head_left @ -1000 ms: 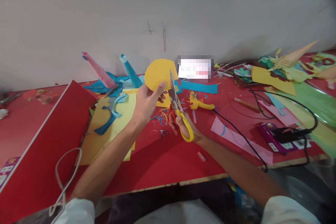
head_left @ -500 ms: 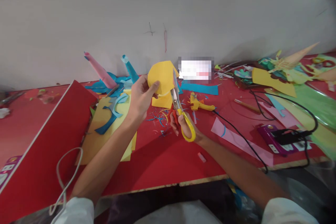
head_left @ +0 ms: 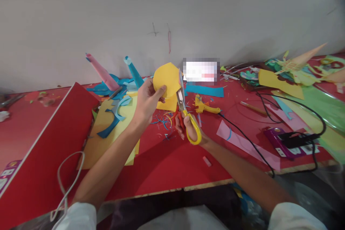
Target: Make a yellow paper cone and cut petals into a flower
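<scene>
Between thumb and fingers, my left hand (head_left: pixel 151 99) pinches a yellow piece of paper (head_left: pixel 167 79) with a rounded left side, held up above the table. My right hand (head_left: pixel 188 127) grips scissors (head_left: pixel 194 131) with yellow and red handles. The blades point upward and lie along the paper's right edge; how far apart they are is hard to see. Another yellow paper piece (head_left: pixel 168 104) lies just below. Thin blue and yellow clippings (head_left: pixel 163 120) are scattered on the red table under my hands.
A yellow glue gun (head_left: pixel 206 107) with a black cord lies to the right, near a pink paper strip (head_left: pixel 242 143) and a purple power strip (head_left: pixel 280 142). Rolled pink (head_left: pixel 104 73) and blue (head_left: pixel 133 72) paper tubes stand at the back left. A red board (head_left: pixel 56 143) leans at left.
The yellow paper has turned slightly and shifted a little right, its top edge now more pointed. My left hand moved with it; the scissors stay nearly in place.
</scene>
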{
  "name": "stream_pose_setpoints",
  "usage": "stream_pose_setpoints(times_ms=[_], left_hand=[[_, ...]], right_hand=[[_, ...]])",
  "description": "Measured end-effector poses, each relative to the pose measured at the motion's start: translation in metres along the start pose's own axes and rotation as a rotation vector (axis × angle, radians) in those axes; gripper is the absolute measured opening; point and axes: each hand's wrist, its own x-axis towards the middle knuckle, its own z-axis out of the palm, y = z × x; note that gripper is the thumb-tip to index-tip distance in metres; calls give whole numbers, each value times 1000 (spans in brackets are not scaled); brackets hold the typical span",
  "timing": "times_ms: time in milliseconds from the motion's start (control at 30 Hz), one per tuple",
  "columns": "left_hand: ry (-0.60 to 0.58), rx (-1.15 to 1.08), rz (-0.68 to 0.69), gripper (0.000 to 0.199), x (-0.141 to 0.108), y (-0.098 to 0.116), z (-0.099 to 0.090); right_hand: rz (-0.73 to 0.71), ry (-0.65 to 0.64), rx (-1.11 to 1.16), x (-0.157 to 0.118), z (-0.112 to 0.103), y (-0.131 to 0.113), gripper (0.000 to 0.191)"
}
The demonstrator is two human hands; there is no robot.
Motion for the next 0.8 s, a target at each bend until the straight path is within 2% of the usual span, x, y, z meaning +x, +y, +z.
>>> stream_pose_setpoints(times_ms=[200, 367, 433, 600, 700, 800], left_hand=[[-13, 6, -22, 37, 1, -1, -1], [-36, -10, -70, 54, 2, 3, -5], [-47, -20, -74, 55, 3, 6, -7], [-20, -20, 11, 44, 8, 14, -15], [-7, 11, 62, 48, 13, 15, -19], [-32, 13, 74, 53, 15, 12, -21]], right_hand=[[-24, 9, -22, 1, -2, 4, 79], [-41, 3, -19, -1, -1, 5, 77], [-47, -5, -16, -2, 0, 5, 77], [-76, -52, -1, -1, 1, 8, 77], [-90, -93, 14, -2, 1, 9, 76], [-34, -52, -3, -3, 1, 7, 76]])
